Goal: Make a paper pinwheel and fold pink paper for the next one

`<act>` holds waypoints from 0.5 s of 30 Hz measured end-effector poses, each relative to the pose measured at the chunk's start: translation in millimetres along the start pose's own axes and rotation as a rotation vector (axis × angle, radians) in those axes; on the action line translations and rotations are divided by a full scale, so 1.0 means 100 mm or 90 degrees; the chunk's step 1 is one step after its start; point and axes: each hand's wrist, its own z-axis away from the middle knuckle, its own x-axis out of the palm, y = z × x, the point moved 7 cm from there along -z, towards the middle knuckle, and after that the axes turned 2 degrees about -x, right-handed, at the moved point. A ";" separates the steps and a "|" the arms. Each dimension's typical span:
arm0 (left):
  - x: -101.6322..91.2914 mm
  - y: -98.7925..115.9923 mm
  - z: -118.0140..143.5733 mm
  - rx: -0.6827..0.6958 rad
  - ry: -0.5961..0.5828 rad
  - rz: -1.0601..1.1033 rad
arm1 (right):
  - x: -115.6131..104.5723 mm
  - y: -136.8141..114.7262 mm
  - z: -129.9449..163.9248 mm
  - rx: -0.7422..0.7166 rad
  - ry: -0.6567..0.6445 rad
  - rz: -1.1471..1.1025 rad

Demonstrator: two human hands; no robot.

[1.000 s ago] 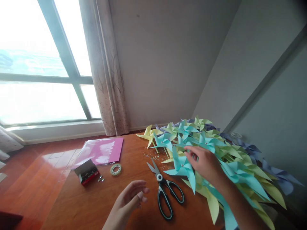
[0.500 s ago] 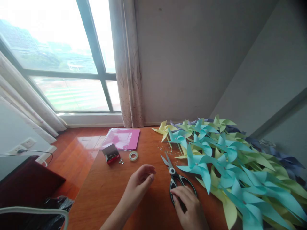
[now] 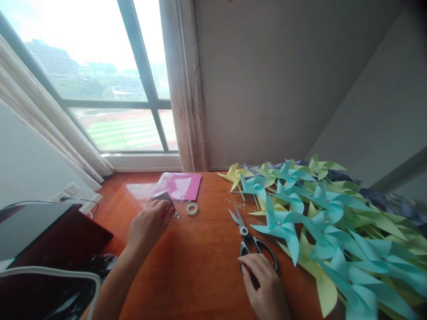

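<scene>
Fingers of your left hand (image 3: 150,223) have reached the small box (image 3: 167,198) on the tabletop (image 3: 196,258), beside loose shiny pieces (image 3: 176,214), seemingly shifting your work there. Your right hand (image 3: 265,282) stays over the scissors (image 3: 244,231), fingertips near each other. Whether either hand grips, you can't tell.

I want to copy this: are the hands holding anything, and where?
It can't be told. The right hand is over the handle loops of the scissors; the left hand partly covers the small box. Neither grip shows clearly.
</scene>
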 end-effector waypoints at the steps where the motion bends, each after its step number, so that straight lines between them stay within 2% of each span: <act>1: -0.01 0.02 -0.03 0.002 0.002 -0.013 | 0.00 0.00 0.00 0.003 0.001 -0.004; 3: 0.02 0.14 -0.10 0.027 -0.011 -0.032 | 0.00 0.00 0.01 0.012 0.000 -0.009; 9: 0.22 0.72 -0.42 0.123 -0.072 -0.053 | 0.02 0.02 0.00 0.029 -0.014 -0.022; 12: 0.34 0.85 -0.60 0.113 -0.094 -0.075 | 0.01 0.03 -0.02 0.032 -0.020 -0.031; 15: 0.49 0.88 -0.74 0.083 -0.118 -0.096 | 0.01 0.02 -0.02 0.031 -0.030 -0.031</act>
